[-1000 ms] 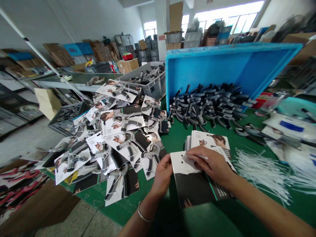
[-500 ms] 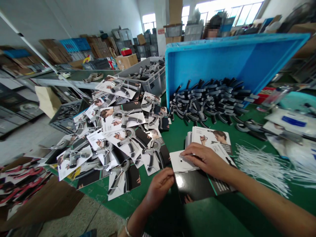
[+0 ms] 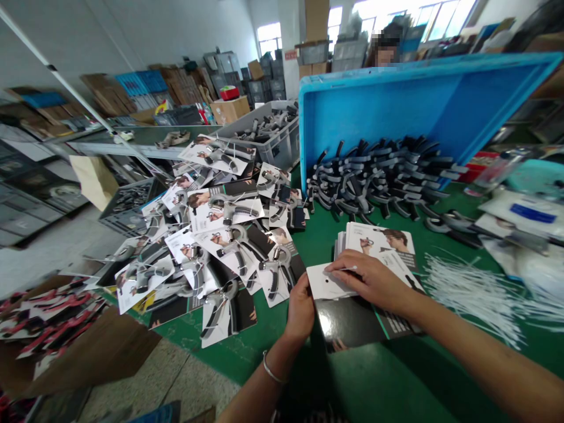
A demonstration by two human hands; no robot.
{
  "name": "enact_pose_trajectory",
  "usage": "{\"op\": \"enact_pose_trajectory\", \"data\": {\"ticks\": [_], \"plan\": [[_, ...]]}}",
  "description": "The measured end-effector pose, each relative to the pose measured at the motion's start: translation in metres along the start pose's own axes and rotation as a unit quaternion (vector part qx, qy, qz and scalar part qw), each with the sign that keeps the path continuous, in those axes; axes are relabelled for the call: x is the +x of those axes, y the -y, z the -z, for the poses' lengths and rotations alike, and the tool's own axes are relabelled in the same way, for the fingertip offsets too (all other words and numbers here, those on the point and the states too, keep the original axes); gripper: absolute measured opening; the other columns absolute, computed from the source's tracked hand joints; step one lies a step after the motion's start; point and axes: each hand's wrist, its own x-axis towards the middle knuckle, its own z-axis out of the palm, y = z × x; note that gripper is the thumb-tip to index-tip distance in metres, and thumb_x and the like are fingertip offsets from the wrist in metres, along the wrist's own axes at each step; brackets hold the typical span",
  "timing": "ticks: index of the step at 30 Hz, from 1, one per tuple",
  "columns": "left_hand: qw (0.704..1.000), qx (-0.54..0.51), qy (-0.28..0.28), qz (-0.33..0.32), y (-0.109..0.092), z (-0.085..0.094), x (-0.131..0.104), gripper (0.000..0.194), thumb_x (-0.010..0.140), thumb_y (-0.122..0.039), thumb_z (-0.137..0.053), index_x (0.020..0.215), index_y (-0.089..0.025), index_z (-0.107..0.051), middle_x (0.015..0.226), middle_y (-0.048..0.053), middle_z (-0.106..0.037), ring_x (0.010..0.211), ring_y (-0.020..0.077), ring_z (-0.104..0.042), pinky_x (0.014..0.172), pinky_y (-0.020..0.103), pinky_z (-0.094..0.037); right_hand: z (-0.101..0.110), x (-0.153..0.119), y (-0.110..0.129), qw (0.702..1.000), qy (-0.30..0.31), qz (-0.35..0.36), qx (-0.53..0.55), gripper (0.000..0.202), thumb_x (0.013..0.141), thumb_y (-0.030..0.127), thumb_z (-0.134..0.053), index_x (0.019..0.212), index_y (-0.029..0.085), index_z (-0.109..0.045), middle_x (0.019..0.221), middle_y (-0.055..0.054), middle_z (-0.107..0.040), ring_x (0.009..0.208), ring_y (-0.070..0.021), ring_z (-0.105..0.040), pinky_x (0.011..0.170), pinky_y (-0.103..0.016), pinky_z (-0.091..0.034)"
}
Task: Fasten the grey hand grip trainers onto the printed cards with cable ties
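In front of me a black-and-white backing card with a small hole lies on the green table. My left hand is closed on the card's left edge, thumb at its upper corner. Over the card's white part is my right hand, fingers bent together, with a thin white cable tie showing at them. A stack of printed cards sits just behind that hand. To the left is a heap of cards with grey-and-black hand grips tied on.
A tilted blue crate with loose hand grips spilling out stands behind. Loose white cable ties lie at right, beside plastic bags. A grey crate holds more grips. A cardboard box stands lower left. Someone is beyond the crate.
My left hand has moved up along the card's left edge and now holds it at the corner. My right hand has stayed over the card, and the cable tie now shows at its fingers.
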Motion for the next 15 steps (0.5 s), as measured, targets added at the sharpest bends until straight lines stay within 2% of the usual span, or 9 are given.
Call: {"op": "enact_pose_trajectory", "data": {"ticks": [4,5,8,10,12,15], "plan": [[0.991,0.076,-0.051,-0.097,0.000,0.008,-0.003,0.017,0.085,-0.014,-0.064,0.098,-0.019,-0.073,0.108,0.007,-0.065,0.101,0.0195,-0.062,0.089,0.031,-0.050,0.003,-0.003,0.001,0.999,-0.035,0.001,0.017,0.017,0.099,0.025,-0.054,0.108,0.019,-0.067,0.099,-0.006,-0.069,0.092,-0.0182,-0.064,0.082,-0.029,-0.048],[0.987,0.093,-0.044,-0.121,0.001,0.012,-0.006,0.016,0.084,-0.012,-0.063,0.095,-0.020,-0.072,0.106,0.006,-0.065,0.101,0.0191,-0.063,0.089,0.031,-0.050,0.004,-0.003,0.001,0.999,-0.047,0.000,0.020,0.017,0.099,0.024,-0.053,0.108,0.020,-0.067,0.099,-0.006,-0.069,0.092,-0.0180,-0.064,0.083,-0.029,-0.047],[0.977,0.136,0.021,-0.163,0.007,0.023,-0.017,0.019,0.084,-0.008,-0.060,0.092,-0.020,-0.072,0.097,0.005,-0.069,0.094,0.0175,-0.065,0.085,0.028,-0.050,0.004,-0.004,0.000,0.999,-0.051,-0.005,0.020,0.017,0.100,0.023,-0.052,0.107,0.020,-0.067,0.099,-0.006,-0.069,0.093,-0.0179,-0.064,0.083,-0.029,-0.047],[0.978,0.143,0.037,-0.145,0.009,0.025,-0.022,0.019,0.085,-0.009,-0.057,0.090,-0.020,-0.072,0.092,0.004,-0.070,0.088,0.0169,-0.065,0.080,0.027,-0.051,0.003,-0.003,-0.001,1.000,-0.024,-0.003,0.016,0.017,0.100,0.025,-0.051,0.106,0.020,-0.067,0.100,-0.006,-0.069,0.094,-0.0183,-0.064,0.084,-0.030,-0.047],[0.990,0.112,0.015,-0.089,0.008,0.021,-0.022,0.016,0.085,-0.012,-0.059,0.090,-0.019,-0.072,0.092,0.004,-0.071,0.088,0.0176,-0.066,0.081,0.028,-0.052,0.002,-0.003,-0.001,1.000,-0.001,0.000,0.011,0.018,0.101,0.027,-0.051,0.106,0.020,-0.067,0.101,-0.007,-0.069,0.095,-0.0189,-0.064,0.084,-0.031,-0.047],[0.999,0.031,-0.012,0.000,0.001,0.007,-0.013,0.021,0.085,-0.016,-0.061,0.102,-0.019,-0.072,0.101,0.005,-0.073,0.094,0.0204,-0.067,0.087,0.032,-0.053,0.002,-0.002,0.001,1.000,-0.004,-0.005,0.005,0.018,0.101,0.027,-0.051,0.108,0.020,-0.066,0.101,-0.007,-0.069,0.094,-0.0192,-0.064,0.084,-0.031,-0.048]]}}
